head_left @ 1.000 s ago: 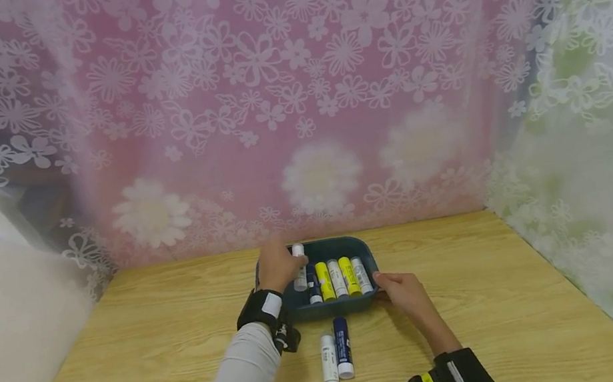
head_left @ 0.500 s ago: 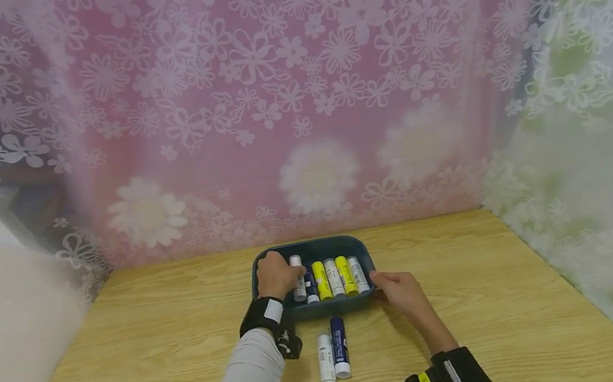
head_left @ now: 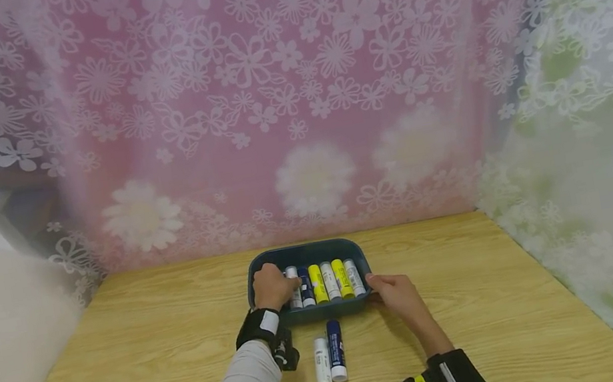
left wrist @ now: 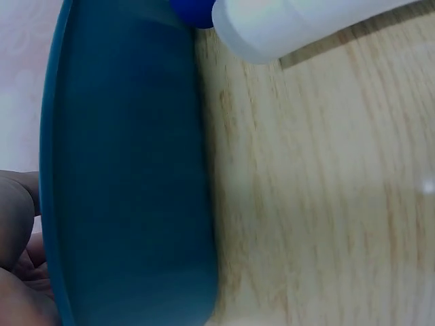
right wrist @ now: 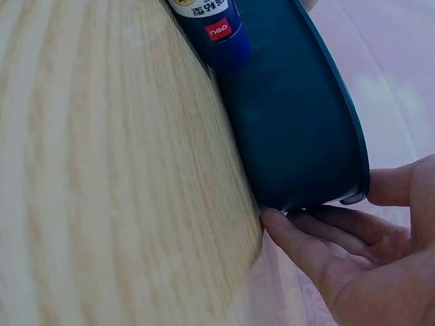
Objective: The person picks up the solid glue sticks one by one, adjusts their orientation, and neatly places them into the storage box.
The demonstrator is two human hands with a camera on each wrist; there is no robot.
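My left hand [head_left: 271, 287] reaches into the left end of a dark teal plastic bin [head_left: 327, 312], holding a white glue stick [head_left: 295, 295] upright or nearly so, its thumb across it. Beside that stick stand a dark blue glue stick [head_left: 307, 292], a yellow one [head_left: 318, 287] and several more white and yellow ones in a row. At the bin's right end, my right hand [head_left: 402, 300] grips the corner. In the right wrist view, its thumb is at the rim and its fingers [right wrist: 306, 248] lie against the lower wall. Most left fingertips are hidden.
Two glue sticks lie on the wooden table [head_left: 159, 364] in front of the bin: a white one [head_left: 323, 369] and a dark blue one with a white cap [head_left: 335, 348]. A pink flowered curtain [head_left: 267, 103] hangs behind the table.
My left hand has lowered the white glue stick into the bin, next to the dark blue one. The right hand keeps its hold on the bin's corner.
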